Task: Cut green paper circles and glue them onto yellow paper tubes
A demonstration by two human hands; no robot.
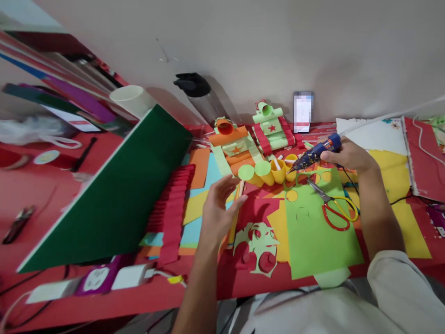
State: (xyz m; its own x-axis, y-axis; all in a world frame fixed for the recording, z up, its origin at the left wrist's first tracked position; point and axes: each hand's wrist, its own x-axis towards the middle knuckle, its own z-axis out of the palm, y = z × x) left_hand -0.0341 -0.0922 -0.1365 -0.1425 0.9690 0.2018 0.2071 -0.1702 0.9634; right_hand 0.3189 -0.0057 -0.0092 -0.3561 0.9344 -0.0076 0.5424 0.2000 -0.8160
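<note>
My right hand point(352, 155) grips a dark blue glue gun point(311, 155), its nozzle pointing down and left at a row of short yellow paper tubes point(278, 175). Light green paper discs point(246, 172) cover the tubes at the left end; the tubes nearest the nozzle have open tops. Just left of the row, my left hand point(219, 204) is raised with thumb and fingers apart, holding nothing. Scissors point(327, 198) with red and yellow handles lie on a green paper sheet point(313, 246) below the glue gun.
Behind the tubes sit an orange-green paper-roll figure point(236, 150) and a green-red one point(273, 130). A phone point(303, 111) leans on the wall near a bottle point(205, 99). A green board point(118, 195) slants at left. Cut-out scraps point(259, 239) and a power strip point(99, 278) lie nearer.
</note>
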